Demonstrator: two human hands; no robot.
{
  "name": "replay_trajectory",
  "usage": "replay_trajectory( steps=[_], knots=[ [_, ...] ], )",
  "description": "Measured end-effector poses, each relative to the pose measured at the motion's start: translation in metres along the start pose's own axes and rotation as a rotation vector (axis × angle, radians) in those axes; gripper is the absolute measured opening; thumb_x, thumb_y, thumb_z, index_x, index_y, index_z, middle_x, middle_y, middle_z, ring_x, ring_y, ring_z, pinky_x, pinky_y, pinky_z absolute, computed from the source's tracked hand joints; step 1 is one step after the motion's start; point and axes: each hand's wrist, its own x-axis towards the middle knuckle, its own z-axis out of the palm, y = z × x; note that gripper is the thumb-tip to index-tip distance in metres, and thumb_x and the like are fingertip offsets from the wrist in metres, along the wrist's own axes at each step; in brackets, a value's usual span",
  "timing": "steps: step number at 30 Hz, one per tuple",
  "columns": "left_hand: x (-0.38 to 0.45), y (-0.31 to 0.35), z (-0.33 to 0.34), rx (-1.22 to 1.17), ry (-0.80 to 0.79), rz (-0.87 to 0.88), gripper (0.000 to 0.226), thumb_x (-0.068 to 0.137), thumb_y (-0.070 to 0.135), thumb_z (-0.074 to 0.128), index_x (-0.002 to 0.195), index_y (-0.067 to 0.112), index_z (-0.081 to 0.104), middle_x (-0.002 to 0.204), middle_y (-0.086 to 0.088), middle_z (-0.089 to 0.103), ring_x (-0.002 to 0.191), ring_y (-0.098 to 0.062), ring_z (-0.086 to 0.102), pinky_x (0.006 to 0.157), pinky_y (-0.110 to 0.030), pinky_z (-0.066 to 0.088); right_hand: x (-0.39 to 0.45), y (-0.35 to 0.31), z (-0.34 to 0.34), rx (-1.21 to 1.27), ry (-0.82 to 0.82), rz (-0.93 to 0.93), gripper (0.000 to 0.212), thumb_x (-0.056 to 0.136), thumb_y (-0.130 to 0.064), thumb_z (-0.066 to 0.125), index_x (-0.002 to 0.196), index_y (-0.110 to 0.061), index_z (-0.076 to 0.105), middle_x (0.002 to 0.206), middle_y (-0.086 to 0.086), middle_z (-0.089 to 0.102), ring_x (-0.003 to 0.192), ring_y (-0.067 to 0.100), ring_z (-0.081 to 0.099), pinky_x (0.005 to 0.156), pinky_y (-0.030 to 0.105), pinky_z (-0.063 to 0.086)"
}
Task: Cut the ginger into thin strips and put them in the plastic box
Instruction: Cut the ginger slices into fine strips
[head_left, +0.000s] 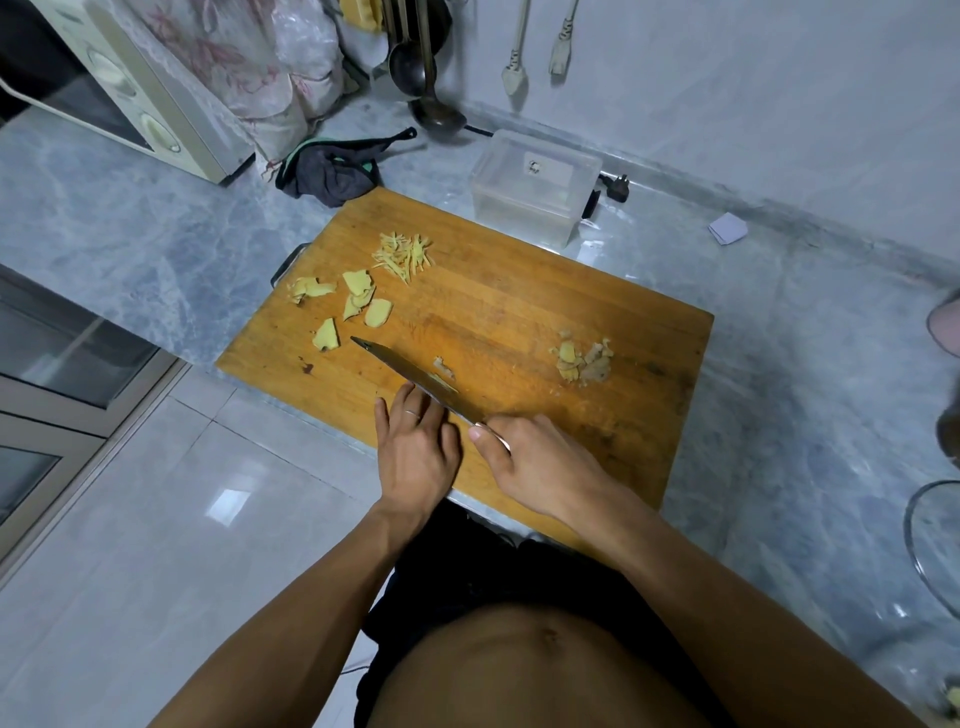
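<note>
Your knife (410, 375) lies long and slanted over the wooden cutting board (519, 312). Its tip points up and left, toward the ginger slices (345, 306). Its handle end goes down and right into your right hand (540, 467). A small bit of ginger (444, 366) sits just beside the blade, near the board's near edge.

The flat ginger slices lie loose near the left edge of the board. Past them, toward the far left corner, is a little pile of thin ginger strips (404, 254). The strips mostly point from near to far. A pile of peel scraps (582, 358) sits near the right edge, well apart from the knife.

The clear plastic box (535, 187) stands on the worktop, just past the far edge of the board. You cannot tell from here if anything is inside. A dark cloth (332, 171) lies by the board's far left corner, and a microwave (119, 88) stands farther left. A ladle (436, 109) hangs behind the box. A black plug (618, 189) lies right of the box.

Your right hand wraps around the knife handle, with the thumb lying along the top. Your left hand (415, 447) rests at the near edge of the board, fingers bent down, fingertips by the blade. You cannot tell if they hold anything.
</note>
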Motion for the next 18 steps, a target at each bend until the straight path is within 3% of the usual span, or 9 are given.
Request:
replay_trajectory(
  steps=[5, 9, 13, 18],
  knots=[
    [0.001, -0.0002, -0.0023, -0.005, -0.003, 0.006, 0.042, 0.084, 0.019, 0.039, 0.114, 0.007, 0.067, 0.126, -0.016, 0.055, 0.121, -0.033, 0.047, 0.101, -0.06, 0.034, 0.0031, 0.0, 0.0021, -0.01, 0.009, 0.011, 0.043, 0.106, -0.049, 0.034, 0.103, -0.015, 0.061, 0.089, 0.015, 0.061, 0.089, 0.041, 0.059, 0.062, 0.034, 0.033],
    [0.0016, -0.0006, -0.0042, -0.024, 0.014, 0.021, 0.041, 0.083, 0.017, 0.041, 0.112, 0.007, 0.067, 0.122, -0.011, 0.058, 0.119, -0.031, 0.049, 0.096, -0.059, 0.038, 0.0023, 0.0005, -0.0004, -0.007, 0.007, 0.02, 0.043, 0.105, -0.05, 0.034, 0.1, -0.016, 0.061, 0.08, 0.006, 0.053, 0.087, 0.04, 0.058, 0.062, 0.033, 0.034],
    [0.0022, -0.0018, -0.0043, -0.026, 0.016, 0.021, 0.038, 0.083, 0.017, 0.04, 0.106, 0.007, 0.068, 0.119, -0.012, 0.058, 0.115, -0.032, 0.051, 0.094, -0.058, 0.039, -0.0017, 0.0029, -0.0006, -0.015, -0.002, 0.026, 0.045, 0.105, -0.052, 0.033, 0.103, -0.017, 0.061, 0.084, 0.006, 0.054, 0.088, 0.036, 0.058, 0.063, 0.035, 0.037],
    [0.0012, -0.0028, -0.0033, -0.052, 0.038, 0.015, 0.037, 0.084, 0.017, 0.041, 0.107, 0.008, 0.069, 0.122, -0.012, 0.056, 0.119, -0.031, 0.049, 0.101, -0.057, 0.035, -0.0006, 0.001, -0.0016, -0.006, -0.003, 0.011, 0.043, 0.105, -0.049, 0.033, 0.099, -0.016, 0.06, 0.083, 0.008, 0.055, 0.088, 0.037, 0.058, 0.062, 0.033, 0.034]
  ],
)
